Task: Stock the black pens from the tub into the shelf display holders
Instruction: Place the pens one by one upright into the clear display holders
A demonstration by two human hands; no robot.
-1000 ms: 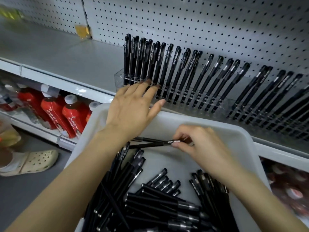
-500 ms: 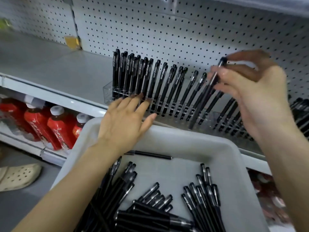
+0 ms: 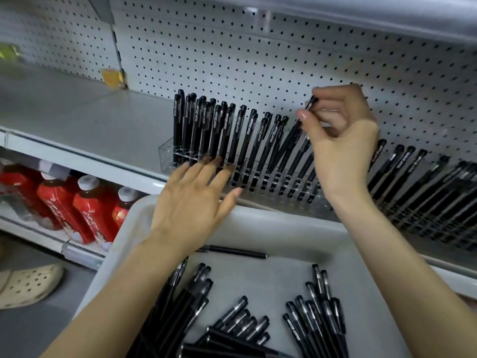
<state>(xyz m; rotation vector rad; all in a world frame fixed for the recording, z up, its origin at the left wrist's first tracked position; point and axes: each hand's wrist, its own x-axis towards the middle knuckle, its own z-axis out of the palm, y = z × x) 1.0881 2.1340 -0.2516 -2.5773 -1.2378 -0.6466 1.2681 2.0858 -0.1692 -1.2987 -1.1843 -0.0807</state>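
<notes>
Over at two o'clock, my right hand (image 3: 340, 151) pinches a black pen (image 3: 289, 136) by its top, slanted down among the racked ones in the clear holder (image 3: 167, 156). At nine, my left hand (image 3: 191, 202) lies flat and relaxed, fingertips on the holder's front. At six, loose pens (image 3: 317, 313) lie in the tub (image 3: 284, 220).

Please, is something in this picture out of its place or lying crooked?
A lone pen lies crosswise by the far wall of the tub, apart from the heaped pens nearer the camera. The held pen, pinched by the right hand, slants across the displayed pens, but it seems not yet seated.
</notes>
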